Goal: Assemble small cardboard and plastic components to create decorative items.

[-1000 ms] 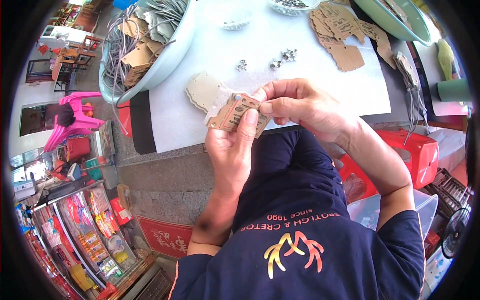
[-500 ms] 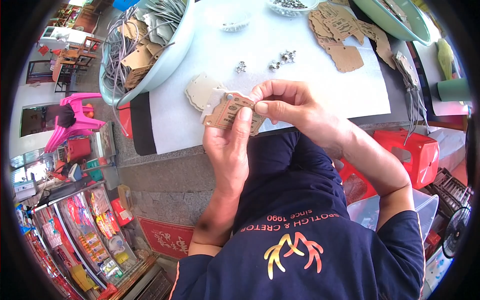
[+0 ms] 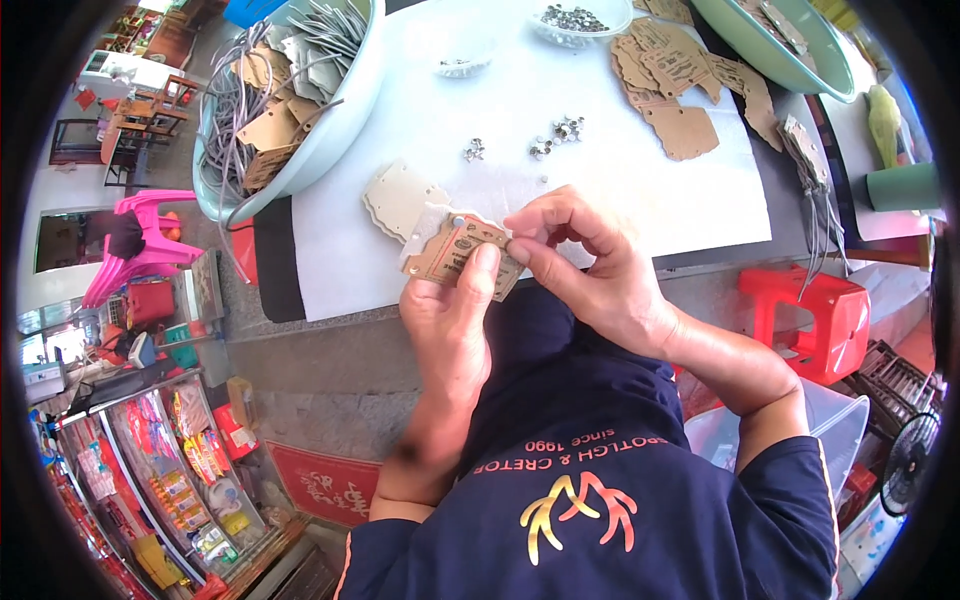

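Observation:
My left hand (image 3: pixel 447 330) grips a small stack of brown printed cardboard tags (image 3: pixel 440 262), its thumb pressed flat on top. A round metal fastener (image 3: pixel 459 221) sits near the top tag's upper edge. With thumb and index finger, my right hand (image 3: pixel 605 275) pinches at the tag's right corner; whatever is between those fingertips is mostly hidden. Pale grey tags (image 3: pixel 400 198) lie on the white sheet (image 3: pixel 345 255) just beyond my left hand. Farther up the sheet are small clusters of shiny metal fasteners (image 3: pixel 473 150).
A pale green basin (image 3: pixel 345 130) at left holds grey cords and tags. Clear bowls (image 3: pixel 466 64) and loose brown tags (image 3: pixel 678 132) lie at the back. Another green basin (image 3: pixel 825 60) stands far right, near corded tags (image 3: pixel 805 150). A red stool (image 3: pixel 815 315) is beside me.
The view has shifted slightly. My right hand's fingers are a little more spread and raised while still pinching the tag's corner. The left hand keeps its hold.

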`<state>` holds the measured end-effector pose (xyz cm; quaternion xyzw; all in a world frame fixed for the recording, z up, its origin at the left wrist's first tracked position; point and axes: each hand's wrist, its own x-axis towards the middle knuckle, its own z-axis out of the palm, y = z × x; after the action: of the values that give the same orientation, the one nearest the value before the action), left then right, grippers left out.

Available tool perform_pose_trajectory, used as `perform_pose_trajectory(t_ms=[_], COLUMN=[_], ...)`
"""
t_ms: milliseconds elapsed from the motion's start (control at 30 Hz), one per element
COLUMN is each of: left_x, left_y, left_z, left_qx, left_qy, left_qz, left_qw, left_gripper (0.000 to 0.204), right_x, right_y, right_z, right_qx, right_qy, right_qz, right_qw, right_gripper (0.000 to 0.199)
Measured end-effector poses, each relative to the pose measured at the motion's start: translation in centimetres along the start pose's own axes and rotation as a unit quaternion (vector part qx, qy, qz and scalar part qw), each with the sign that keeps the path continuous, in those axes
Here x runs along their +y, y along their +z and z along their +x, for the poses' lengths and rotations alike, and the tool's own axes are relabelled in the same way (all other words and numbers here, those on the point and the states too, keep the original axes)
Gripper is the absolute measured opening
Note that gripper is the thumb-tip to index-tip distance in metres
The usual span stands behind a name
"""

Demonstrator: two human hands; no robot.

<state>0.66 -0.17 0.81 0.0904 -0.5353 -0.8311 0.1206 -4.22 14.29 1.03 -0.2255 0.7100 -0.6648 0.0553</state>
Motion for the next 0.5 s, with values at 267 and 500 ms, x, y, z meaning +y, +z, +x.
perform_pose_trajectory(t_ms=[267,500], left_x=[-0.1,-0.2], left_y=[-0.8,-1.1], left_z=[0.2,0.4], left_qx=[0.004,0.001], left_qy=[-0.017,-0.027], left_qz=[0.002,-0.013], left_qw=[1.0,1.0], left_gripper=[0.024,0.023], right_x=[1.5,1.0], right_y=[-4.6,-6.4], right_z=[2.4,4.4], right_qx=[0.075,-0.042], right_qy=[-0.017,-0.06], right_qz=[-0.115,-0.315], right_qw=[0.99,0.946], right_gripper=[0.011,0.009])
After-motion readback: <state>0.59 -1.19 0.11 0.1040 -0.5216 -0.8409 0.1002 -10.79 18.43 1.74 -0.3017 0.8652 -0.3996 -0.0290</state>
